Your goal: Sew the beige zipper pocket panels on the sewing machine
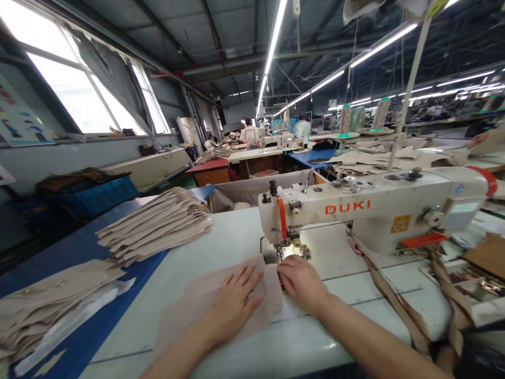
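Note:
A thin beige fabric piece (197, 300) lies on the pale sewing table, its right edge close to the needle area of the white sewing machine (307, 210). Flat on top of the fabric rests my left hand (236, 300), its fingers spread. My right hand (300, 279) is just in front of the lit presser foot (292, 250), with its fingers pinched together at the fabric's right edge. The curled fingers hide the exact spot they grip, and the needle is mostly covered too.
Stacked beige fabric pieces (158, 226) lie at the table's left, with more fabric (59, 300) on a blue surface nearer. Beige strips (390, 295) hang over the table right of my arm. A thread stand pole (410, 84) rises behind the machine. A person (249, 134) sits farther back.

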